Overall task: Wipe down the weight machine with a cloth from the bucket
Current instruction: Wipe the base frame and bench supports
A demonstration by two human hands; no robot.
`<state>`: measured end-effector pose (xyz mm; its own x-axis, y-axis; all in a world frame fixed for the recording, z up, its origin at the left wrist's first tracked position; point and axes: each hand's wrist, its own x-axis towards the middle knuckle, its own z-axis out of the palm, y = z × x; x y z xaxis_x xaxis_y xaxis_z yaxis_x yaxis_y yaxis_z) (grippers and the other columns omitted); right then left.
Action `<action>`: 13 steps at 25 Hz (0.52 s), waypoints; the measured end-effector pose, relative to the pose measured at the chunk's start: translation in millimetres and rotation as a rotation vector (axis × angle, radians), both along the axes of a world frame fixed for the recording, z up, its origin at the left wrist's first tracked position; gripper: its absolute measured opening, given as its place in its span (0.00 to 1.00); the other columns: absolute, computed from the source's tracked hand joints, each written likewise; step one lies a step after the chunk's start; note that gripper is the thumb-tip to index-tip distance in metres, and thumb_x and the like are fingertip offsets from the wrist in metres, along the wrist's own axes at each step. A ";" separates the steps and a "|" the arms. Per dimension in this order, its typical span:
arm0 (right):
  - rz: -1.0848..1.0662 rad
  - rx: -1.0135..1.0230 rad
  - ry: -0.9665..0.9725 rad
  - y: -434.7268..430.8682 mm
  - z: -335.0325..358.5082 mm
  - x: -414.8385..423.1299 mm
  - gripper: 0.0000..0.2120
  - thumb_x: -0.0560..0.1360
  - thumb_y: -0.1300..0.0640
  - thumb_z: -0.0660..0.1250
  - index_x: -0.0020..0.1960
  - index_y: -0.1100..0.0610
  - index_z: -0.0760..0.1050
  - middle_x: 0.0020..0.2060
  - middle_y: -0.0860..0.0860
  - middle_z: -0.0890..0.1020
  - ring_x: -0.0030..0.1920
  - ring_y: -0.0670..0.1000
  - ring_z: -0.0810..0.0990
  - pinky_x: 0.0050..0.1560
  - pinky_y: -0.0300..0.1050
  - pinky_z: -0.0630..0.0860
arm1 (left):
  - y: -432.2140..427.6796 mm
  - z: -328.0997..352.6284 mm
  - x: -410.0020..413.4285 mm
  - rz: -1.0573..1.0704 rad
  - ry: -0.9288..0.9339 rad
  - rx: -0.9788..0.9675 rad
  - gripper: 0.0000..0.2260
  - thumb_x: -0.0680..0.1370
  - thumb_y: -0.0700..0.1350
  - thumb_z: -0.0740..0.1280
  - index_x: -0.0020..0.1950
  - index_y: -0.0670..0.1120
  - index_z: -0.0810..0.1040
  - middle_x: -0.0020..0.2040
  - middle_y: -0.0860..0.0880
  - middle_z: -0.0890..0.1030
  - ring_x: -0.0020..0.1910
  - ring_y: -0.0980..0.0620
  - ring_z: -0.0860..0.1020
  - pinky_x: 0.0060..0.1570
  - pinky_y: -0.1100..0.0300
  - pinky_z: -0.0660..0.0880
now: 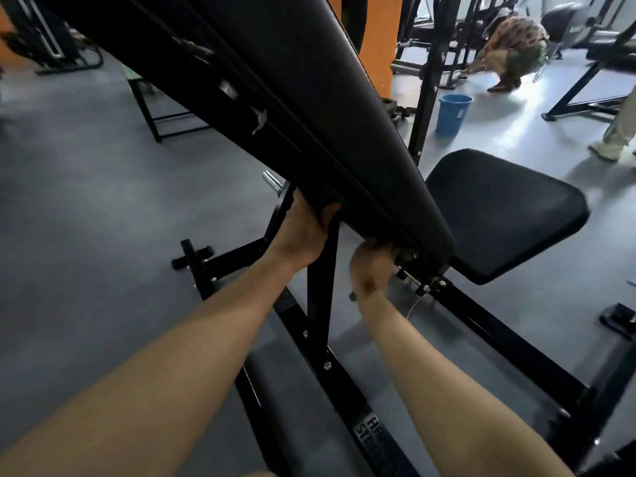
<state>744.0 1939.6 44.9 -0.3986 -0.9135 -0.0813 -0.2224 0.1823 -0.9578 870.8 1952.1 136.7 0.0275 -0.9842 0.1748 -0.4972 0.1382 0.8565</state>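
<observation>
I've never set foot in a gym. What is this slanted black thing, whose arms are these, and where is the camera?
The camera sits on a person's head, looking down along their own bare arms. The slanted slab is the padded backrest of a weight bench; its seat is lower right, on a black metal frame. The left hand grips the backrest's lower edge. The right hand reaches under it near the hinge, too blurred to tell what it holds. No cloth shows plainly. A blue bucket stands on the floor behind.

Both forearms stretched fwd, L grip (pixel 303 232) clamped w/ thumb wrapped, R grip (pixel 370 266) curled, blurred.
</observation>
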 end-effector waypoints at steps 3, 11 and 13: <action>-0.041 -0.298 0.142 18.9 5.4 25.8 0.27 0.82 0.52 0.56 0.73 0.71 0.64 0.68 0.67 0.70 0.67 0.64 0.72 0.67 0.54 0.69 | -1.0 -2.1 2.8 -0.037 0.009 0.010 0.23 0.84 0.50 0.65 0.73 0.44 0.59 0.63 0.49 0.80 0.63 0.51 0.79 0.61 0.56 0.76; 0.002 -0.028 0.101 -4.9 0.2 -5.0 0.25 0.86 0.58 0.54 0.77 0.72 0.57 0.74 0.69 0.64 0.74 0.66 0.66 0.74 0.57 0.64 | 3.3 1.3 0.3 -0.008 0.001 0.048 0.26 0.84 0.55 0.63 0.76 0.48 0.57 0.66 0.50 0.78 0.61 0.53 0.78 0.53 0.62 0.73; 0.112 0.078 0.091 -5.6 -0.2 -16.8 0.23 0.87 0.56 0.52 0.75 0.70 0.63 0.72 0.67 0.70 0.72 0.64 0.70 0.72 0.57 0.67 | 5.3 1.8 -0.8 -0.007 -0.004 0.053 0.26 0.84 0.55 0.63 0.77 0.47 0.57 0.65 0.50 0.78 0.58 0.55 0.77 0.47 0.68 0.72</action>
